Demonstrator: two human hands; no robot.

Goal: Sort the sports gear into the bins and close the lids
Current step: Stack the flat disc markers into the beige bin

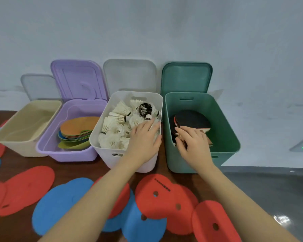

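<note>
Left grip [143, 137] flat on shuttlecocks [119, 119]; right grip [191, 144] pinching paddles [192, 122]; red disc [156, 194] print illegible.

dark brown worktop [73, 165], four open bins lined up at the back: cream [16, 137], purple [59, 151], white [129, 161], green [226, 137], red discs [163, 194] and blue discs [59, 201] scattered nearer than both grips

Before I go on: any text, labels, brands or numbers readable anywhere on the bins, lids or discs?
Red disc in front of the white bin: one short line of dark print near its top edge, too small and blurred to read.
Bins, lids, other discs, shuttlecocks, paddles: no text visible.
</note>
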